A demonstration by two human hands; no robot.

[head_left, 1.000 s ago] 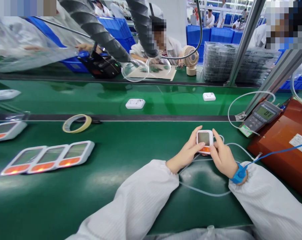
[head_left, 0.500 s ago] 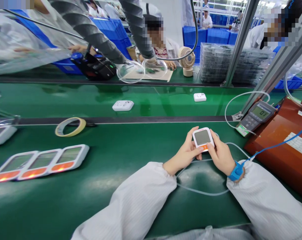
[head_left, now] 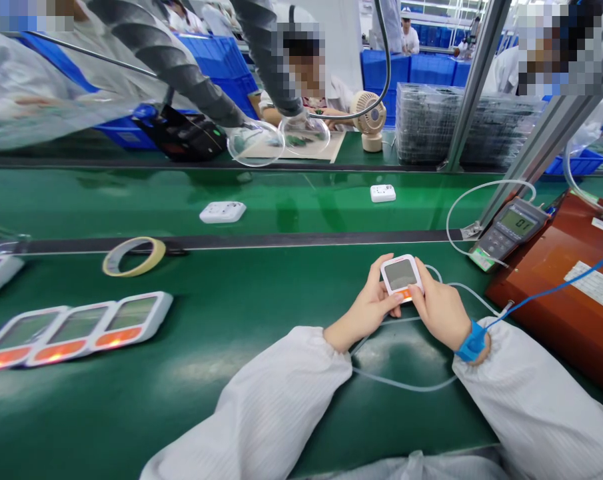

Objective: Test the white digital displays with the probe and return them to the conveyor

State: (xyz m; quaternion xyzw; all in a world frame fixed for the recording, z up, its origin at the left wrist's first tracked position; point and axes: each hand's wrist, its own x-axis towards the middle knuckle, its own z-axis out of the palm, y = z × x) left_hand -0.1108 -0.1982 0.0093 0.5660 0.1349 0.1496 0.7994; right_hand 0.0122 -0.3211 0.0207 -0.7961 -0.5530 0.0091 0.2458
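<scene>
Both my hands hold one small white device with a grey screen and an orange strip at its lower edge, a little above the green bench. My left hand grips its left side, fingers curled and thumb near the orange strip. My right hand grips its right side, and a blue wrist strap sits on that wrist. A thin clear tube loops on the bench beneath my hands.
Three similar white devices lie side by side at the left, orange strips lit. A tape roll lies behind them. Two white units ride the far belt. A grey meter and a brown box stand at the right. People work opposite.
The device in my hands has tilted slightly, its top leaning left. The two white units on the far belt have drifted left, and my view has shifted a little to the right.
</scene>
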